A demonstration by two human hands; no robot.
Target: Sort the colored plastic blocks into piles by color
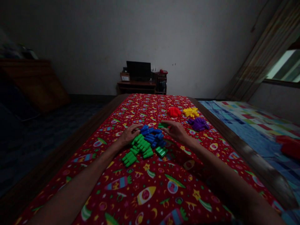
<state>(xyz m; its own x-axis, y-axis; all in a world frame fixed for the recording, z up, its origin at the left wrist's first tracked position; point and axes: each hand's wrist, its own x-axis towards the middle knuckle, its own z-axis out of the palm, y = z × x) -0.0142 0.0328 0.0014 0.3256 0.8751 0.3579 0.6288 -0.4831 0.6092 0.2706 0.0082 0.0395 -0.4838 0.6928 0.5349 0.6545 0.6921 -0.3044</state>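
A heap of blue blocks (152, 136) and green blocks (140, 149) lies in the middle of a table under a red cloth (150, 187) printed with rockets. My left hand (129, 133) rests at the left of the heap, fingers curled onto the blocks. My right hand (173, 129) reaches in from the right, its fingers pinched on a green block (162, 125) at the far edge of the heap. Beyond it sit separate small piles of red blocks (174, 112), yellow blocks (191, 112) and purple blocks (198, 124).
The table's wooden edge (253, 156) runs along the right, with a blue patterned bed cover (253, 125) beside it. A low desk with a dark monitor (138, 71) stands against the far wall. A curtained window (283, 67) is at the upper right. The room is dim.
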